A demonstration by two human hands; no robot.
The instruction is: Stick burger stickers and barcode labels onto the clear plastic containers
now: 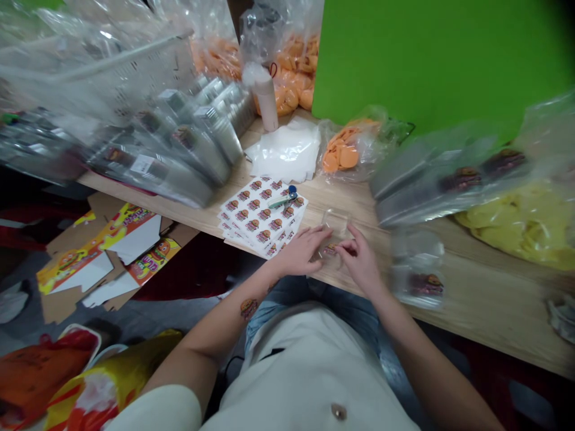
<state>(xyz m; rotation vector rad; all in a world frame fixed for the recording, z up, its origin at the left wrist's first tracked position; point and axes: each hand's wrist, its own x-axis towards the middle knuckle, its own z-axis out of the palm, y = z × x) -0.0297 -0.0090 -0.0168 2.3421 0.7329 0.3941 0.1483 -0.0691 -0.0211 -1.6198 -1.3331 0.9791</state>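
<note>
Wooden bench [471,299], bagged stock all round | clear box [336,227] at near edge, just right of sticker sheets [263,215] | left hand [302,251] fingers flat, outstretched against box | right hand [359,263] fingers curled, pinching box

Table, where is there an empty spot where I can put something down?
The biggest bare wood is along the front edge of the table, right of the small clear boxes and in front of the yellow bag. A smaller strip lies between the sticker sheets and the bag of orange discs. The left side and back are crowded with bags.
</note>
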